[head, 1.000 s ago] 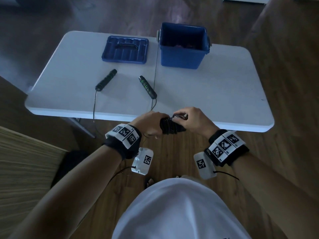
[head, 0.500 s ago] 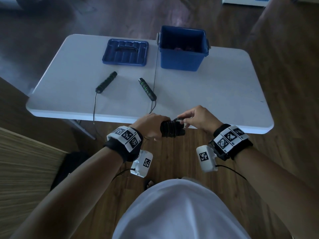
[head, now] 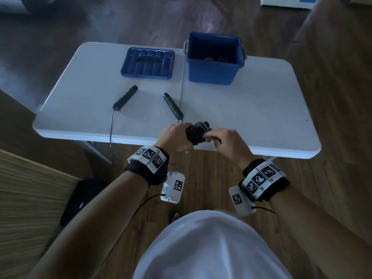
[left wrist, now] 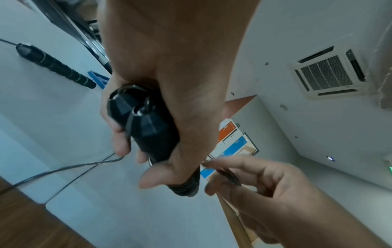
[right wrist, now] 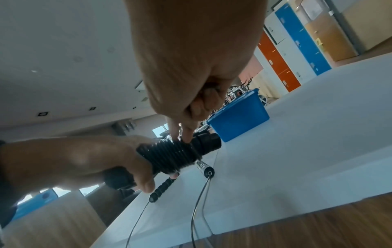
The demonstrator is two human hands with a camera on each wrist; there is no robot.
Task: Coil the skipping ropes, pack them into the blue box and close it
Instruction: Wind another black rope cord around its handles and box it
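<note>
My left hand [head: 178, 136] grips the two black handles of a skipping rope [left wrist: 144, 124] held together, with its cord wound round them in tight turns [right wrist: 169, 154]. My right hand [head: 213, 138] pinches the loose end of that cord [left wrist: 230, 176] against the bundle [head: 196, 131], fingertips [right wrist: 187, 135] on the wraps. The second rope's handles [head: 125, 97] [head: 173, 105] lie on the white table [head: 251, 117], their cords trailing over the front edge. The blue box [head: 214, 75] stands open at the back, something dark reddish inside. Its lid [head: 148, 63] lies left of it.
The table's front edge [head: 281, 155] runs just under my hands. A wooden bench or panel [head: 30, 198] stands at my left, with a dark bag [head: 80, 198] on the floor beside it. Wooden floor surrounds the table.
Both hands have moved forward with the bundle, from below the table's front edge to over it. My right hand has come round from the bundle's top to its near side.
</note>
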